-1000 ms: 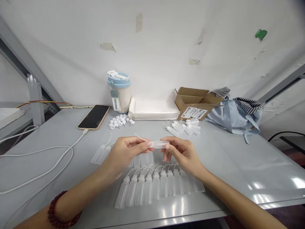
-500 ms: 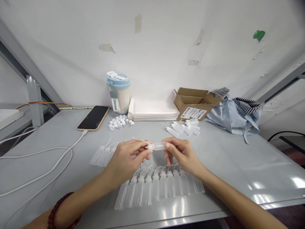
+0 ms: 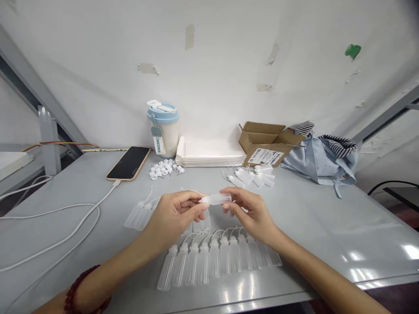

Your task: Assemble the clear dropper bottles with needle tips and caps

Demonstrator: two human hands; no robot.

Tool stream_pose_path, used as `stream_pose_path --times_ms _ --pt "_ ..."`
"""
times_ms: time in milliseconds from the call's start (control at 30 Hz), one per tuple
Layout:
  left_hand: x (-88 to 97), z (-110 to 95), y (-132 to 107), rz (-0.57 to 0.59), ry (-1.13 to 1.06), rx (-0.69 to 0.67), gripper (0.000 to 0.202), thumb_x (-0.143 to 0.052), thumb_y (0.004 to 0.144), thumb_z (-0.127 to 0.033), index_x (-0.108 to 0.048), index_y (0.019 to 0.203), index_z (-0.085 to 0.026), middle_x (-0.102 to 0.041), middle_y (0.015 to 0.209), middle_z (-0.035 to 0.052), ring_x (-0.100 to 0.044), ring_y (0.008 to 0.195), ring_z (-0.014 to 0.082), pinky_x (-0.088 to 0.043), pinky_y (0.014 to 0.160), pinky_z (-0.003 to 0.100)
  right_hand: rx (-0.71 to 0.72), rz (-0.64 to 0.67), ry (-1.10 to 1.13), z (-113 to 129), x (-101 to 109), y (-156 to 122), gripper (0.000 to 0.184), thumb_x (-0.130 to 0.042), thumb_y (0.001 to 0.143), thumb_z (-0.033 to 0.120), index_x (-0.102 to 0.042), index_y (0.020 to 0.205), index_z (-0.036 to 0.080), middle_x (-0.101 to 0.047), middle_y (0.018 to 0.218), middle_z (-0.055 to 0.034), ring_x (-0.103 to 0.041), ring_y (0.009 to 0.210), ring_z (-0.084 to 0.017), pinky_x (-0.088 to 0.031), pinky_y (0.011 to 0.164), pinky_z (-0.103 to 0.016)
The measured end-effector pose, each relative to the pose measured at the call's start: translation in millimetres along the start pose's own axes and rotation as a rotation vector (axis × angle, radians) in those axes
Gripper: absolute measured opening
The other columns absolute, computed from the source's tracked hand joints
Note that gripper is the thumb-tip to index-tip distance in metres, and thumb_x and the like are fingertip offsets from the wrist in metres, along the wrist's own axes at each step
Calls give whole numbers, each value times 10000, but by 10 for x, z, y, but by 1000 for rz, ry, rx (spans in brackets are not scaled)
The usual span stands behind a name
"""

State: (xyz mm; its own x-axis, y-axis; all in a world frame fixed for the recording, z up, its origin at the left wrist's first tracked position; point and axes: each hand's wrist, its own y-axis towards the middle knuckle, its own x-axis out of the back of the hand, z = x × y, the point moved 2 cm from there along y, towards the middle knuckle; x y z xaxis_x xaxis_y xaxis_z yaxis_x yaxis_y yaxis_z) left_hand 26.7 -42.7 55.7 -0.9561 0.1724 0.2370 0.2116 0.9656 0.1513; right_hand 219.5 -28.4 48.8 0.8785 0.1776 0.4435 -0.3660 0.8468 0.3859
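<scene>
A small clear plastic squeeze bottle [image 3: 220, 199] lies level between my hands, its white capped end to the left. My left hand [image 3: 178, 213] pinches the bottle at its cap end, and a thin white strap shows above those fingers. At the base end, my right hand [image 3: 250, 211] has its fingertips and thumb loosely round the bottle. Below the hands, a row of similar bottles [image 3: 204, 264] lies side by side with white caps and looped straps. More bottles [image 3: 139, 216] lie behind my left hand, partly hidden by it.
Loose white caps [image 3: 164, 168] are piled near a phone [image 3: 128, 163] with a white charging cable [image 3: 88, 213]. Behind stand a lidded cup [image 3: 168, 131], a stack of white envelopes [image 3: 211, 155], an open cardboard box [image 3: 265, 144] and a blue cloth bag [image 3: 322, 159]. Several bottles [image 3: 253, 175] lie before the box.
My right thumb has slipped from the bottle's front to just below it, and the right fingers are looser. The bottle has shifted very slightly right; the left hand still pinches its cap end.
</scene>
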Motion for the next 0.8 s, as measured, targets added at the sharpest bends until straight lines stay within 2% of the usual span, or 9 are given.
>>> stream_pose_path --times_ms 100,167,333,433,633,700,800 --pt "-18 6 -6 -27 40 -79 92 -622 789 -205 -704 820 -179 -671 691 0 -638 592 118 -542 584 211 -1 36 -4 18 -4 -2 140 -490 911 245 -597 966 172 -573 601 22 -540 520 -97 -435 488 -209" --pt "-33 16 -3 -11 18 -52 104 -614 801 -234 -697 817 -175 -664 707 8 -641 611 127 -543 602 224 -27 43 11 18 -5 -9 149 -473 922 257 -590 959 171 -569 583 24 -547 516 -100 -424 473 -203" --pt "-52 25 18 184 -96 153 312 -500 882 -393 -650 764 -146 -641 657 22 -637 623 146 -527 602 250 10 3 6 -2 11 -32 149 -509 904 245 -571 1025 183 -603 655 6 -612 574 -118 -456 477 -201" --pt "-43 4 16 260 -32 162 360 -441 909 -412 -616 734 -151 -625 651 11 -596 575 120 -474 543 222 51 26 10 1 5 -37 142 -509 904 234 -558 1030 192 -618 678 3 -622 592 -118 -483 513 -209" --pt "-20 -49 1 213 147 7 344 -436 912 -328 -560 632 -170 -564 566 -22 -549 524 105 -409 517 210 21 42 -38 23 -3 -36 138 -535 890 273 -561 995 187 -574 604 21 -567 530 -117 -420 451 -208" --pt "-26 -50 -10 171 251 -114 322 -434 912 -268 -540 622 -174 -543 548 -26 -534 526 103 -396 521 210 -3 69 -32 31 1 -33 138 -520 898 293 -576 960 184 -555 590 22 -541 521 -116 -403 455 -213" --pt "-40 -24 -29 110 432 -368 300 -408 921 -190 -518 643 -174 -509 547 -27 -476 507 99 -362 509 215 -39 131 -28 54 10 -23 208 -468 922 316 -584 816 180 -513 554 27 -496 501 -105 -372 465 -215"
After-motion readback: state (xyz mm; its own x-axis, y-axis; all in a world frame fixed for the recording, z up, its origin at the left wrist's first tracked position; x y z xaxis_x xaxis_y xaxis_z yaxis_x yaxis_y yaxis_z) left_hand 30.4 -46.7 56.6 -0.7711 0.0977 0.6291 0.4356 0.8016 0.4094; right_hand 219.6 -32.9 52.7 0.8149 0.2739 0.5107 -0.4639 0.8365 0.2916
